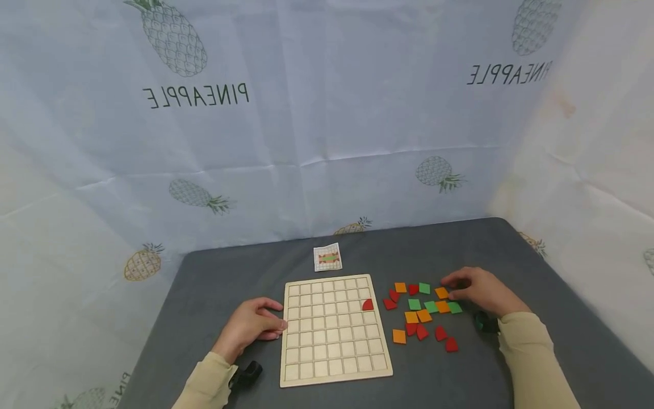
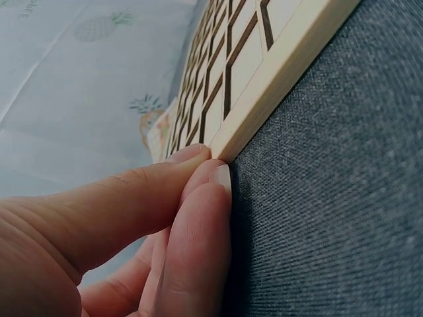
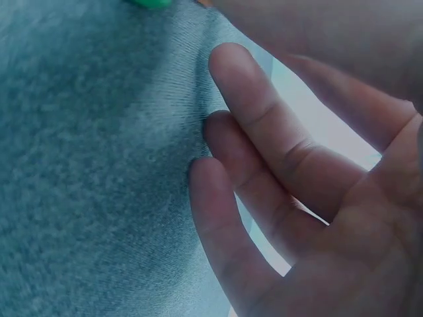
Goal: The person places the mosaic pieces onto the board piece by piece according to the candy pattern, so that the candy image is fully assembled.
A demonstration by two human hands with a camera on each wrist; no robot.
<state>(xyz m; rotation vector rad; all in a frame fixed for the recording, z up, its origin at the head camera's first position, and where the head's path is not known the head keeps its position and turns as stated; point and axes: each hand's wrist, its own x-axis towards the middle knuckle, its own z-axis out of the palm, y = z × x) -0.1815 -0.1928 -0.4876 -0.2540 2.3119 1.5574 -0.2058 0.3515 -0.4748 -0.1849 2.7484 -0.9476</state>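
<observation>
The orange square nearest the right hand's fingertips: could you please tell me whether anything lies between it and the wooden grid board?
Yes: a green square and red pieces lie flat between that orange square and the wooden grid board.

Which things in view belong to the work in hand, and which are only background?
Seemingly in use:
wooden grid board, touched by the left hand
red piece on it
loose coloured pieces by the right hand
pattern card

Background:
pineapple-printed cloth
grey tabletop
</observation>
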